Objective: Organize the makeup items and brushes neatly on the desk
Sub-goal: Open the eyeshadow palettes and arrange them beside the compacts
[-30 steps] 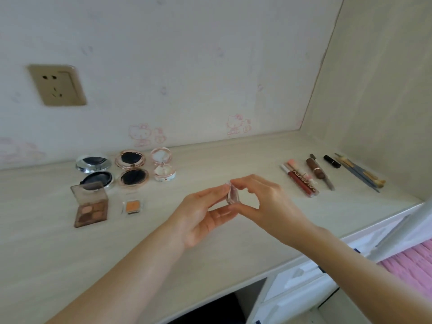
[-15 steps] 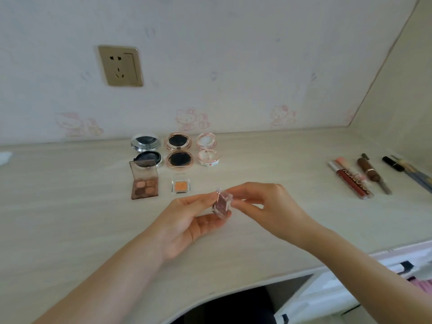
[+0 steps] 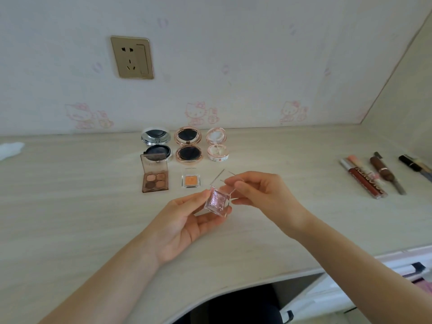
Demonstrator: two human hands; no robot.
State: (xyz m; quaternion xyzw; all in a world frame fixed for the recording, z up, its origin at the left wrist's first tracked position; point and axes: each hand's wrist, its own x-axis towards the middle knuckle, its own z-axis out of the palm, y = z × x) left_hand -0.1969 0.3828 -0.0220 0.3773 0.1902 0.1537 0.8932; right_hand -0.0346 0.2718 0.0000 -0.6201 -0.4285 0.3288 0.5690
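Two hands hold one little clear box [image 3: 217, 203] above the tabletop [image 3: 70, 206]. The left hand [image 3: 187, 220] grips its bottom. The right hand [image 3: 259, 195] pinches its open lid.

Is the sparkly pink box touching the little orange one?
Apart. The head view shows bare desk between the pink box, held up in both hands, and the orange one.

A small clear square eyeshadow pot [image 3: 217, 202] with pink glitter sits open at centre, tilted, its lid [image 3: 221, 177] raised toward 12 o'clock. At 10 o'clock lie an open four-pan brown eyeshadow palette [image 3: 154, 176] and a clear orange single shadow [image 3: 191, 180]. Behind them, toward 11 and 12 o'clock, three open round compacts stand in a row: silver [image 3: 156, 143], rose-gold [image 3: 188, 146], pale pink [image 3: 217, 145]. At 3 o'clock lip gloss tubes [image 3: 361, 177] and pencils [image 3: 385, 174] lie side by side.
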